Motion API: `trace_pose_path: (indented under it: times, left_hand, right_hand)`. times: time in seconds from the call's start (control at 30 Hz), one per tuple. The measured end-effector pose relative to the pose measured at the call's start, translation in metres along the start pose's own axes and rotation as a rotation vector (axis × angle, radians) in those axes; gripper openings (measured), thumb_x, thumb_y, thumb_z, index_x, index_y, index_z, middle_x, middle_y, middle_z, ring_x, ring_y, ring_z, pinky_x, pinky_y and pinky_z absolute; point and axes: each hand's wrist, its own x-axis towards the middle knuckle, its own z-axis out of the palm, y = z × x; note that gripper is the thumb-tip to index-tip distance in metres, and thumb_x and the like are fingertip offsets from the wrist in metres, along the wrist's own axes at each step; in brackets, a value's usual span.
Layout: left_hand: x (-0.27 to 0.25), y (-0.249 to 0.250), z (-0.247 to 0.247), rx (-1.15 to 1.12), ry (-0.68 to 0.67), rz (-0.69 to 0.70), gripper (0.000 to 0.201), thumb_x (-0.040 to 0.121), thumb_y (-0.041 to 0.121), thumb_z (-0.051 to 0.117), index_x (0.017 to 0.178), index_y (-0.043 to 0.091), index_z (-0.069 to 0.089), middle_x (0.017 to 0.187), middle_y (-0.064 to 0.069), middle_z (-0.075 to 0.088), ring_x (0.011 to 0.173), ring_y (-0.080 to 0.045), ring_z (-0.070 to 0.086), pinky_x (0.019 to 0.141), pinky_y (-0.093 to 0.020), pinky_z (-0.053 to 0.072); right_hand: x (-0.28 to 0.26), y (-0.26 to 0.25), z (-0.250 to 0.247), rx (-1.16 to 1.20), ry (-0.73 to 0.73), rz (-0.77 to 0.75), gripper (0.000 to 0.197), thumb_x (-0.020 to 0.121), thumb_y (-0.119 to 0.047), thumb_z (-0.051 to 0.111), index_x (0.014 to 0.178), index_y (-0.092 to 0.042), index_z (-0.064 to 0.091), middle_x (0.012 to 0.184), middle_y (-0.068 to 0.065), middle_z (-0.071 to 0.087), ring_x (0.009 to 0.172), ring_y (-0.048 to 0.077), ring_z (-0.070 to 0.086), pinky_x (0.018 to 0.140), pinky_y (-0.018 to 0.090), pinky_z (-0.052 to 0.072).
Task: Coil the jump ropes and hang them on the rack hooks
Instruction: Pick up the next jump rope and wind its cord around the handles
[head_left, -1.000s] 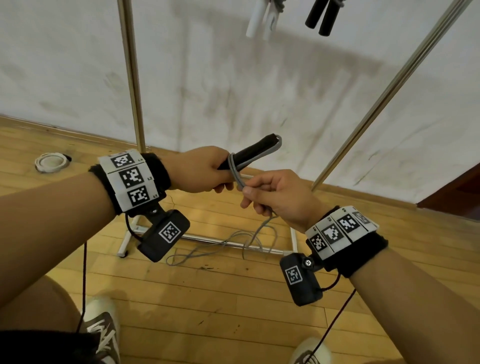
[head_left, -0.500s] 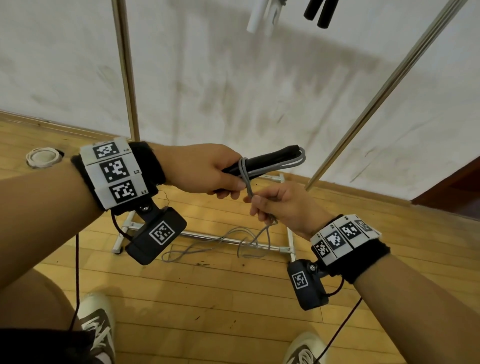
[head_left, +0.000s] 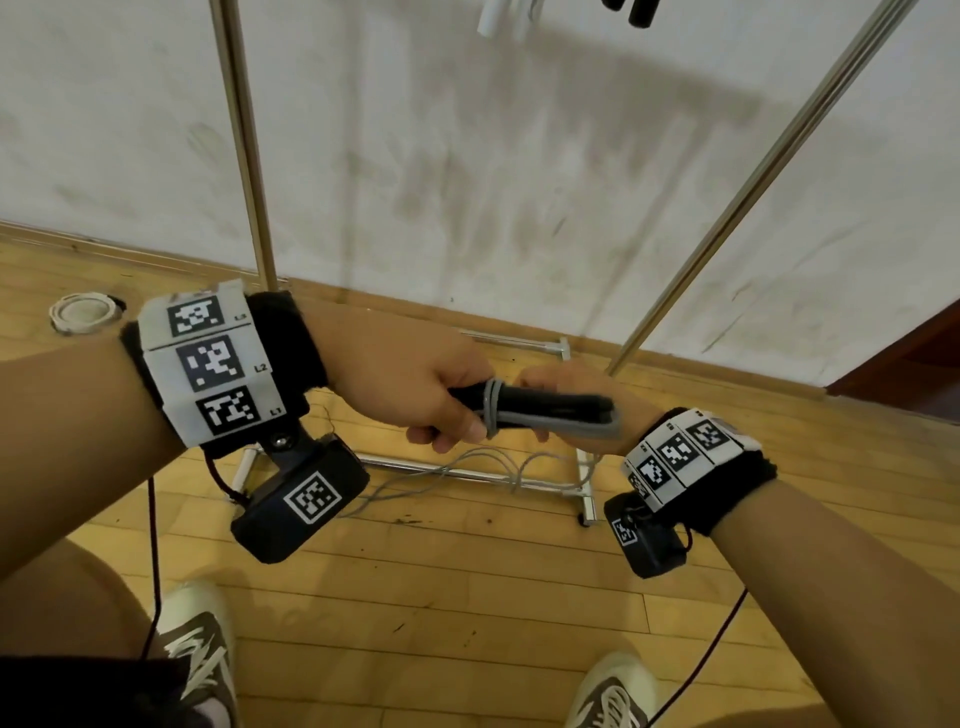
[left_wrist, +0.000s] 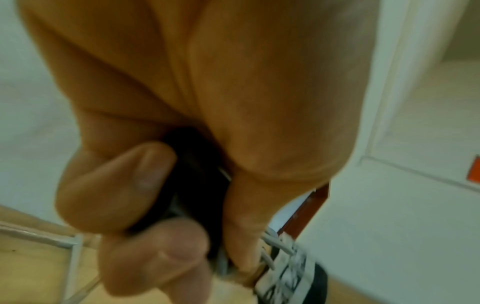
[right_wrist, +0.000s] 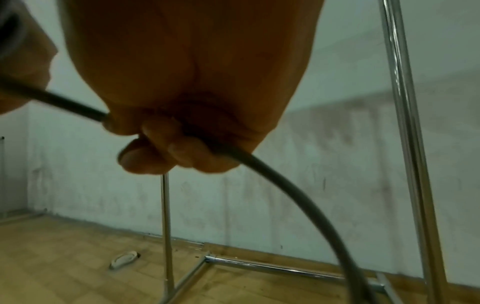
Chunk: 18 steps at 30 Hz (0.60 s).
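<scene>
Hands meet at chest height before a metal rack (head_left: 244, 171) against a scuffed white wall (head_left: 467, 182). The left hand (head_left: 410, 384) is clenched round a pair of black handles (head_left: 545, 405), which point toward three o'clock; grey cord (head_left: 493, 408) is wound in several turns about them, and a loop of it runs along their underside to the tips. The right hand (head_left: 576, 400) sits just behind the handles at their three o'clock end, its fingers (right_wrist: 161, 148) curled round the cord, which enters the fist from nine o'clock and leaves in a downward arc toward five o'clock. The rest of the cord lies in loose loops on the wood floor (head_left: 467, 597), draped across the rack's base bar (head_left: 467, 473) directly below the hands. At twelve o'clock, high on the rack, white handles (head_left: 491, 18) and black grips (head_left: 639, 10) hang at the frame's edge; their hooks are out of view. A roll of tape (head_left: 83, 312) lies on the floor at nine o'clock, near the skirting. Two sneakers (head_left: 197, 649) stand at six o'clock.
</scene>
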Motion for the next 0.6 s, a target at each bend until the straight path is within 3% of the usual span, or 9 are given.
trace_pose_path:
  times: [0.07, 0.2, 0.27, 0.37, 0.5, 0.6]
  left_hand:
    - [0.006, -0.004, 0.008, 0.043, -0.078, -0.046, 0.019, 0.099, 0.026, 0.058, 0.085, 0.014, 0.062, 0.064, 0.007, 0.064, 0.057, -0.007, 0.057, 0.059, -0.013, 0.045]
    - [0.021, -0.014, 0.024, 0.149, -0.182, -0.162, 0.026, 0.099, 0.032, 0.055, 0.093, 0.008, 0.064, 0.077, -0.003, 0.068, 0.06, -0.009, 0.057, 0.062, -0.022, 0.048]
    - [0.026, -0.02, 0.027, 0.205, -0.156, -0.224, 0.025, 0.1, 0.034, 0.054, 0.09, 0.013, 0.063, 0.077, -0.001, 0.068, 0.059, -0.01, 0.056, 0.06, -0.024, 0.049]
    - [0.029, -0.027, 0.026, 0.243, -0.117, -0.285, 0.025, 0.099, 0.031, 0.051, 0.081, 0.017, 0.059, 0.072, 0.002, 0.063, 0.06, -0.015, 0.052, 0.064, -0.031, 0.048]
    - [0.031, -0.033, 0.021, 0.248, 0.007, -0.306, 0.028, 0.099, 0.028, 0.05, 0.074, 0.016, 0.055, 0.072, -0.002, 0.059, 0.061, -0.019, 0.048, 0.064, -0.035, 0.045]
    - [0.029, -0.039, 0.015, 0.219, 0.14, -0.309, 0.03, 0.098, 0.028, 0.049, 0.072, 0.014, 0.054, 0.073, -0.005, 0.06, 0.061, -0.021, 0.048, 0.064, -0.04, 0.047]
  right_hand:
    - [0.003, -0.011, -0.002, -0.056, -0.017, -0.136, 0.02, 0.095, -0.037, 0.055, 0.075, -0.032, 0.055, 0.069, -0.008, 0.061, 0.063, 0.009, 0.054, 0.064, 0.029, 0.046]
    - [0.004, -0.022, -0.001, 0.207, -0.085, -0.081, 0.022, 0.099, -0.03, 0.054, 0.078, -0.023, 0.058, 0.059, -0.01, 0.056, 0.051, 0.007, 0.052, 0.053, 0.027, 0.046]
    - [0.005, -0.03, -0.002, 0.301, -0.07, -0.026, 0.028, 0.1, -0.032, 0.051, 0.078, -0.017, 0.062, 0.054, -0.014, 0.051, 0.049, 0.003, 0.044, 0.051, 0.025, 0.039]
    - [0.009, -0.044, -0.006, 0.37, -0.022, 0.046, 0.047, 0.102, -0.037, 0.043, 0.078, -0.007, 0.07, 0.051, -0.009, 0.044, 0.046, 0.007, 0.035, 0.048, 0.025, 0.03]
    - [0.011, -0.055, -0.009, 0.393, 0.015, 0.066, 0.028, 0.091, -0.02, 0.062, 0.077, 0.005, 0.066, 0.052, 0.001, 0.051, 0.043, 0.01, 0.04, 0.045, 0.022, 0.033]
    - [0.01, -0.059, -0.006, 0.473, 0.018, 0.046, 0.015, 0.093, -0.015, 0.064, 0.082, -0.005, 0.063, 0.056, 0.0, 0.061, 0.046, 0.011, 0.052, 0.045, 0.022, 0.041]
